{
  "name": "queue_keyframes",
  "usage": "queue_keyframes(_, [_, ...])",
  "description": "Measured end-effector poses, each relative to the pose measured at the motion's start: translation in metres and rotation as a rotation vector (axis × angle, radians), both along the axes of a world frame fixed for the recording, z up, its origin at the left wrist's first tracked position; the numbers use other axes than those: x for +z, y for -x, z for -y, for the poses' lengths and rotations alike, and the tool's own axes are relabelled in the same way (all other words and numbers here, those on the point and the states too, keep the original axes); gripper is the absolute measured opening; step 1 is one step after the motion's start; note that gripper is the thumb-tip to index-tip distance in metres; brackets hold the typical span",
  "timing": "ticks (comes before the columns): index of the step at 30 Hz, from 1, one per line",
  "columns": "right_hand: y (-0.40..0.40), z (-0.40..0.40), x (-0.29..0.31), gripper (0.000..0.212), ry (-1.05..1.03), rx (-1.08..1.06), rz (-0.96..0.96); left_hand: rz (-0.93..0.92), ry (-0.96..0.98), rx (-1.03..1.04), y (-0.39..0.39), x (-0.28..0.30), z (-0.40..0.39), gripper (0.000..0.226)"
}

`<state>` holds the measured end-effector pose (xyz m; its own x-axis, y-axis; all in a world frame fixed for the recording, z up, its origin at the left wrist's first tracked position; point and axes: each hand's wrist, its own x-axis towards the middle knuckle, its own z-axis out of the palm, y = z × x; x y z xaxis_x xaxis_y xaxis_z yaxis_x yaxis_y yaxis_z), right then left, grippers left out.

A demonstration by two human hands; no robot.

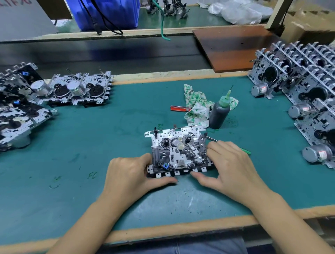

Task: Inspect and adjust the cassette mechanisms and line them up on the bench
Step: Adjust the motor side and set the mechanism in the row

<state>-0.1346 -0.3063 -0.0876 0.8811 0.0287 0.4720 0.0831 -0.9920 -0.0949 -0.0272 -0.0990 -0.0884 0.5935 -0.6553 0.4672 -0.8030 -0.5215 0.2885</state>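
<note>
Fingers of left hand (130,174) & right hand (230,168) clamp flat perforated-metal cassette mechanism (178,150); matte green bench (90,145).

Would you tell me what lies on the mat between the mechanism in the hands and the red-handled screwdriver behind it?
In the head view, only bare green mat separates the mechanism from the red-handled screwdriver.

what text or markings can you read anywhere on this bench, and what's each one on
"FC", in green marker on the green mat.
Other green marks on the mat, by the dark bottle and at the near left: scribbles, unreadable.
Red letters on the grey panel: cut off by the frame edge.
Red labels on the motors at right: too small.
</note>
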Motion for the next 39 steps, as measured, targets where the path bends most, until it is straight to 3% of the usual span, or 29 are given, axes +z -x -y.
queue_keyframes(4, [0.0, -0.002, 0.0, 0.05, 0.025, 0.005, 0.033, -0.042, 0.016, -0.006, -0.003, 0.0, -0.003, 0.077])
queue_keyframes(11, [0.0, -0.002, -0.001, 0.059, -0.064, -0.008, 0.019, -0.035, 0.054, -0.03, 0.0, 0.004, -0.004, 0.064])
queue_keyframes(16, [0.001, -0.006, -0.005, 0.061, -0.15, -0.088, 0.049, -0.019, 0.192, -0.139, 0.002, 0.008, -0.005, 0.056])
queue_keyframes(22, [0.001, 0.004, -0.001, 0.047, -0.145, 0.045, -0.067, -0.059, 0.111, -0.052, 0.0, 0.003, -0.007, 0.058])
queue_keyframes(29, [0.002, 0.005, 0.0, 0.054, -0.198, 0.052, -0.148, -0.046, 0.037, 0.003, -0.001, 0.002, -0.005, 0.058])
queue_keyframes(34, [-0.001, 0.007, -0.002, 0.044, -0.346, 0.077, -0.119, -0.046, 0.049, -0.01, -0.001, 0.003, -0.006, 0.059])
queue_keyframes(39, [-0.003, 0.01, 0.0, 0.047, -0.358, 0.082, -0.138, -0.072, 0.067, 0.007, 0.0, 0.003, -0.006, 0.057])
